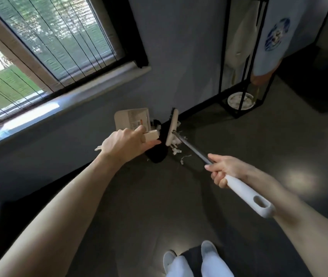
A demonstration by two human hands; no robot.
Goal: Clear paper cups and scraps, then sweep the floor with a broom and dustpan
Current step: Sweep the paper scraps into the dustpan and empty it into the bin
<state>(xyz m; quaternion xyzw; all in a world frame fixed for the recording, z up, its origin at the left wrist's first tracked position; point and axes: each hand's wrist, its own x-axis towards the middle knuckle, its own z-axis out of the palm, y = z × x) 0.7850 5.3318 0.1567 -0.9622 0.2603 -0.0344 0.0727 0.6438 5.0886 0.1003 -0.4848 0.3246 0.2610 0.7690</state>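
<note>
Scraps at far wall: light, flimsy.
Left hand grips dustpan handle; right hand clasps stiff broom near its end.

left hand — extended, grip closed | right hand — fisted grip
</note>
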